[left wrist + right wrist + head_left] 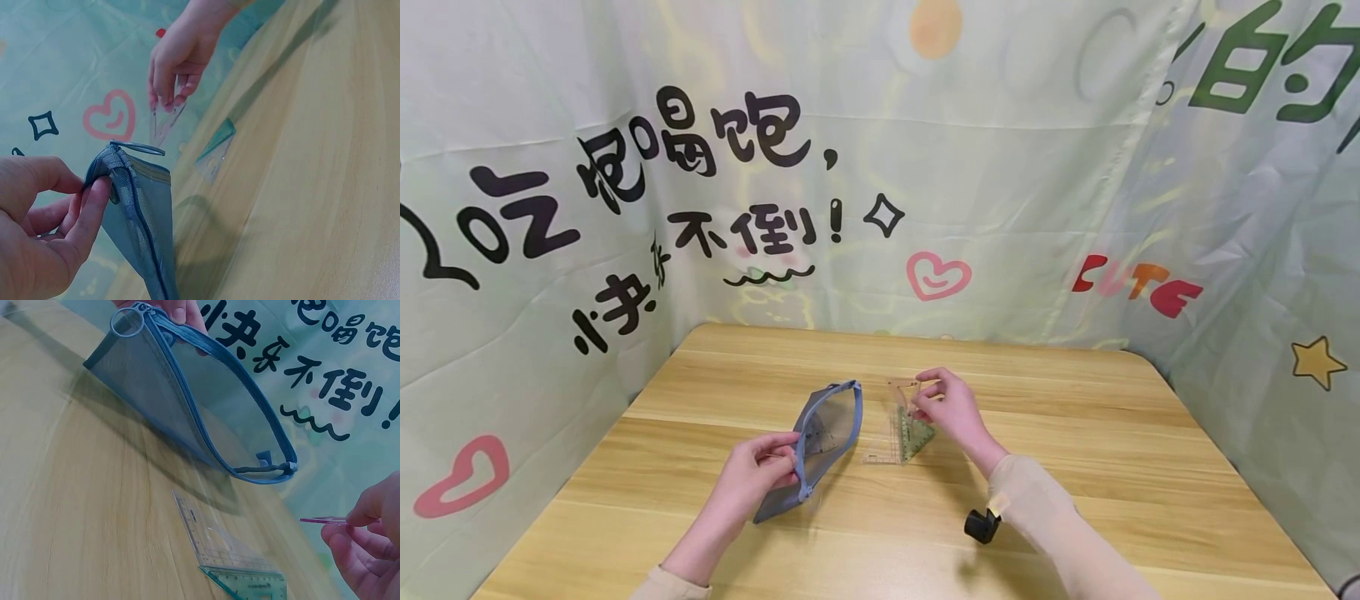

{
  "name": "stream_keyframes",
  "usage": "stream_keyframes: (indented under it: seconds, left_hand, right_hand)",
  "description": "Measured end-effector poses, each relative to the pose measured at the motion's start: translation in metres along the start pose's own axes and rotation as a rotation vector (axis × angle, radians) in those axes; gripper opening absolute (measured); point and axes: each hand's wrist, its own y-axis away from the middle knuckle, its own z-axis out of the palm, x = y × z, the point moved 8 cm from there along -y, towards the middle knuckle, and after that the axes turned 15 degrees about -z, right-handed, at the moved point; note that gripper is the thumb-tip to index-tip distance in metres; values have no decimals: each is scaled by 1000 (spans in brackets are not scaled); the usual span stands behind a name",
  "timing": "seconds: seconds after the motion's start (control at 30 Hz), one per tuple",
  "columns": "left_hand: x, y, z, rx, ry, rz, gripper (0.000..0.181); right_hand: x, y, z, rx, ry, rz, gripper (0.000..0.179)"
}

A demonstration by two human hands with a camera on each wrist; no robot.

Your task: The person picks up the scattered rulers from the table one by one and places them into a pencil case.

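Note:
A blue mesh zip pouch (833, 429) is tilted above the table with its mouth open. My left hand (758, 471) grips its rim, thumb on one side and fingers on the other. Something with dark markings shows faintly through the mesh; I cannot tell what it is. My right hand (951, 408) pinches a thin, see-through pinkish set square (901, 388), which appears nearly edge-on in the right wrist view. Below that hand, a clear set square (215, 540) and a green set square (253, 581) lie touching or overlapping on the table.
The wooden table (1112, 467) has rounded far corners. Printed fabric curtains (1015, 192) stand behind it and along both sides. A small black device (981, 527) sticks out by the right sleeve. A ring pull (127, 322) hangs at the pouch's zip end.

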Motion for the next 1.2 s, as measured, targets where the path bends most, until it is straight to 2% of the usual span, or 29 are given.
stream_keyframes:
  seconds: [0.83,1.2]
  left_hand:
    - [1,-1,1,-9,4,5,40]
    - [0,0,0,9,-5,-2,40]
  right_hand:
    - [-13,2,14,-22,-43,15,32]
    - [-17,2,23,-33,-89,32,34]
